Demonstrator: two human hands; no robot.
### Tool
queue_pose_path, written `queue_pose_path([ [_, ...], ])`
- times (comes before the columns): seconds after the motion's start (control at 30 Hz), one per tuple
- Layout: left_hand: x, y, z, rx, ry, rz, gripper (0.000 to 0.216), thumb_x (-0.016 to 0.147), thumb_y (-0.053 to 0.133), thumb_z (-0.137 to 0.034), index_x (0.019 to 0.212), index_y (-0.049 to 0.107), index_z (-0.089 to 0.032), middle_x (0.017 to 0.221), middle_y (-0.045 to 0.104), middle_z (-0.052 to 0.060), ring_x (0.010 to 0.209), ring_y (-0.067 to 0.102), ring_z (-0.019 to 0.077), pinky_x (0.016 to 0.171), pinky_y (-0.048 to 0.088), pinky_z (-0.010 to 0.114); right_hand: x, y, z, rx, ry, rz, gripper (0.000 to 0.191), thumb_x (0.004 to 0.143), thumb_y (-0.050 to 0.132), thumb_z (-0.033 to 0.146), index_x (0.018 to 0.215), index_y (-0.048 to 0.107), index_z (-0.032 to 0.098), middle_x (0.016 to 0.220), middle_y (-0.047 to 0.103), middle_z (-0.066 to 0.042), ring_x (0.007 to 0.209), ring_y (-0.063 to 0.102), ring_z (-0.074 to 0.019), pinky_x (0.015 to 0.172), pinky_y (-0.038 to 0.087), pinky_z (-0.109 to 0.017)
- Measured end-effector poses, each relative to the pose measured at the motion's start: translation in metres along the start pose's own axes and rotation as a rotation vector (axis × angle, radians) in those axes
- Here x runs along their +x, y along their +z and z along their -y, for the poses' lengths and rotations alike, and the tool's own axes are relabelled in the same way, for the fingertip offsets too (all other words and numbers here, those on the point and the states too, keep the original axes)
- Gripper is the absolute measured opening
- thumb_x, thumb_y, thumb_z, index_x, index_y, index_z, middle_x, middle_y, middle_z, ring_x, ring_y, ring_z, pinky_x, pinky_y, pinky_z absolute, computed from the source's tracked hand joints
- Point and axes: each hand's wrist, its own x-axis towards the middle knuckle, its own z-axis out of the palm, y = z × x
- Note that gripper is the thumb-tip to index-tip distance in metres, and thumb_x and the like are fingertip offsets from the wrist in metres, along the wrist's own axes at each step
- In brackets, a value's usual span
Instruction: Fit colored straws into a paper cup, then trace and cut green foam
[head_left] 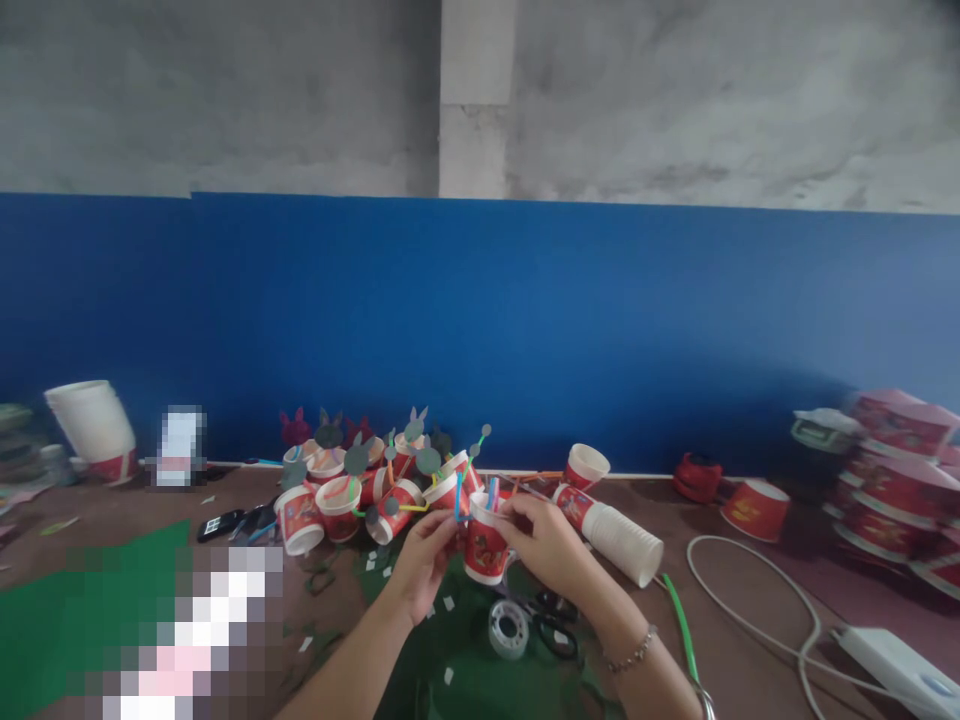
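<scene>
A red-and-white paper cup (485,552) stands upright between my hands, with colored straws (493,493) rising out of its mouth. My left hand (426,560) pinches at the cup's left side, where a bent blue straw (459,497) sticks up; its fingertips partly hide the straw's lower end. My right hand (546,545) has its fingers closed on the cup's right rim. Just below the cup lie a roll of clear tape (508,629) and black-handled scissors (556,638). Behind my left hand crowd several decorated cups (339,497) with straws and grey or red animal-head cutouts (416,425).
A nested stack of paper cups (622,542) lies on its side at right, beside a green tube (681,625). Farther right are a white cable (806,600), a power strip (904,668) and stacked red containers (892,480). Green sheets (142,590) cover part of the brown table.
</scene>
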Motion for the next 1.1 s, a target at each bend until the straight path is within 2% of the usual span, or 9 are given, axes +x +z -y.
queue_pose_path([
  [0.1, 0.000, -0.001, 0.001, -0.009, -0.032, 0.012, 0.027, 0.058, 0.082, -0.030, 0.074, 0.067, -0.013, 0.064, 0.064, -0.001, 0.059, 0.057, 0.0078, 0.057, 0.043, 0.018, -0.001, 0.001, 0.003, -0.002, -0.017, 0.015, 0.021, 0.081, 0.052, 0.026, 0.064, 0.057, 0.016, 0.061, 0.058, 0.001, 0.057, 0.049, -0.0120, 0.054, 0.037, -0.022],
  [0.2, -0.001, -0.003, 0.001, -0.014, -0.070, 0.038, 0.029, 0.060, 0.081, -0.032, 0.075, 0.064, -0.015, 0.055, 0.058, -0.004, 0.045, 0.050, 0.0047, 0.042, 0.034, 0.014, -0.002, 0.001, 0.006, -0.014, -0.037, 0.025, 0.021, 0.081, 0.051, 0.025, 0.063, 0.055, 0.016, 0.060, 0.056, 0.002, 0.056, 0.047, -0.0115, 0.054, 0.036, -0.022],
  [0.27, -0.001, -0.003, 0.001, -0.018, -0.103, 0.069, 0.031, 0.062, 0.079, -0.035, 0.079, 0.062, -0.015, 0.053, 0.057, -0.004, 0.039, 0.046, 0.0033, 0.037, 0.029, 0.013, -0.002, 0.002, 0.006, -0.023, -0.041, 0.030, 0.020, 0.081, 0.051, 0.023, 0.063, 0.054, 0.017, 0.060, 0.055, 0.003, 0.056, 0.046, -0.0112, 0.053, 0.035, -0.022],
  [0.4, -0.003, -0.003, -0.001, -0.034, -0.144, 0.123, 0.031, 0.063, 0.079, -0.035, 0.076, 0.059, -0.014, 0.056, 0.060, -0.003, 0.039, 0.047, 0.0024, 0.038, 0.033, 0.012, -0.003, 0.001, 0.008, -0.016, -0.049, 0.051, 0.019, 0.080, 0.052, 0.022, 0.062, 0.053, 0.017, 0.059, 0.054, 0.003, 0.056, 0.046, -0.0108, 0.053, 0.035, -0.021],
  [0.6, -0.003, -0.001, -0.004, -0.052, -0.182, 0.135, 0.028, 0.063, 0.080, -0.028, 0.068, 0.057, -0.013, 0.060, 0.062, -0.001, 0.044, 0.051, 0.0023, 0.043, 0.038, 0.011, -0.005, 0.000, 0.012, -0.034, -0.055, 0.066, 0.013, 0.078, 0.052, 0.015, 0.066, 0.056, 0.017, 0.064, 0.058, 0.001, 0.058, 0.049, -0.0114, 0.055, 0.036, -0.021],
  [0.87, -0.001, -0.004, 0.002, -0.077, -0.195, 0.139, 0.031, 0.060, 0.082, -0.026, 0.063, 0.054, -0.012, 0.055, 0.059, -0.002, 0.043, 0.047, 0.0012, 0.044, 0.038, 0.011, -0.006, 0.002, 0.017, -0.049, -0.098, 0.055, 0.013, 0.077, 0.052, 0.012, 0.067, 0.058, 0.017, 0.067, 0.060, 0.000, 0.062, 0.051, -0.0120, 0.058, 0.037, -0.022],
  [1.1, -0.001, -0.003, 0.001, -0.131, -0.141, 0.131, 0.035, 0.060, 0.081, -0.019, 0.077, 0.051, -0.017, 0.058, 0.056, -0.006, 0.047, 0.049, 0.0021, 0.043, 0.033, 0.009, -0.007, 0.006, 0.018, 0.017, -0.136, 0.090, 0.016, 0.081, 0.051, 0.013, 0.069, 0.060, 0.018, 0.072, 0.062, -0.001, 0.067, 0.054, -0.0132, 0.062, 0.038, -0.022],
])
